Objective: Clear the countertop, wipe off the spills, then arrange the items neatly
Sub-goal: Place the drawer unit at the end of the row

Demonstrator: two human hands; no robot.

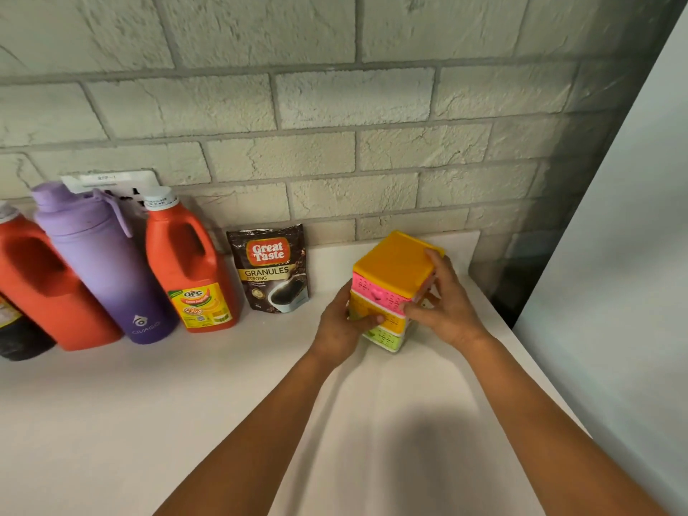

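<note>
Two bare hands, left hand (340, 324) and right hand (445, 305), fingers closed around a small multicoloured drawer box (394, 288) standing on a white worktop (149, 404) near its right back corner, against a pale brick wall (335, 106), with a coffee pouch (270, 268), orange jugs (190, 266) and purple flask (100, 262) lined up left

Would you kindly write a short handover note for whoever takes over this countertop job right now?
Left hand and right hand: both grip the drawer box, which stands tilted near the right end of the countertop.
Along the wall: two red jugs, purple flask, coffee pouch.
Done: the counter shows no spills.
Left: square the box up beside the pouch.
</note>
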